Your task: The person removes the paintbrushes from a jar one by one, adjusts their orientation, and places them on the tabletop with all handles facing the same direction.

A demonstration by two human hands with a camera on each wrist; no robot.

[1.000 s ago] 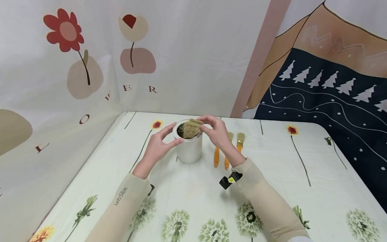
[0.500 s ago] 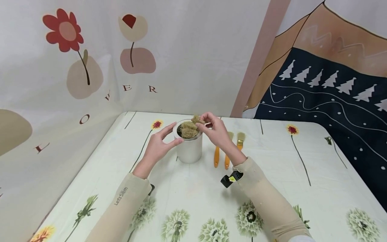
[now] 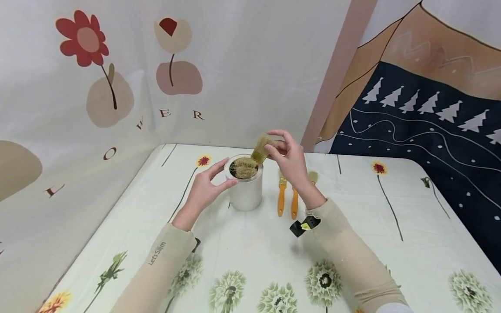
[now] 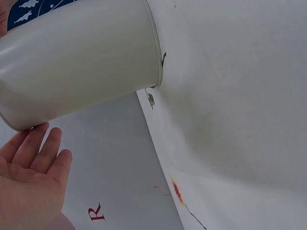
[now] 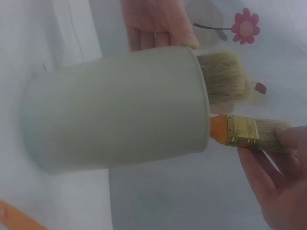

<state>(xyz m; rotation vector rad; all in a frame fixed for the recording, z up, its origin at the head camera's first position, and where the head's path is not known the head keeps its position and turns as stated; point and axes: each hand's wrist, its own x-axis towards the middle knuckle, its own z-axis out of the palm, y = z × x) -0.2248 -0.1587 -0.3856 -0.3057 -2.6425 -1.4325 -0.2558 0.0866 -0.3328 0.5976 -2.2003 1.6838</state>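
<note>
A white cylindrical container [image 3: 245, 195] stands upright on the table, with paintbrushes [image 5: 223, 76] in it, bristles up at its mouth. My left hand [image 3: 207, 182] holds the container near its rim, thumb at the front and fingers at the far left side. My right hand [image 3: 287, 154] pinches a flat paintbrush [image 5: 244, 132] by its pale bristles at the right of the rim. That brush's brass ferrule and the top of its orange handle show above the rim; the rest of the handle is hidden in or behind the container.
To the container's right lie paintbrushes with orange handles, one brush [image 3: 281, 195] beside another brush [image 3: 295, 204]; more bristles [image 3: 312, 176] show behind my right wrist. A flower-print cloth [image 3: 242, 248] covers the table. A printed curtain [image 3: 242, 87] hangs behind.
My right hand has moved up and right from the container's mouth, lifting the pinched paintbrush above the other bristles. My left hand and the container have stayed in place.
</note>
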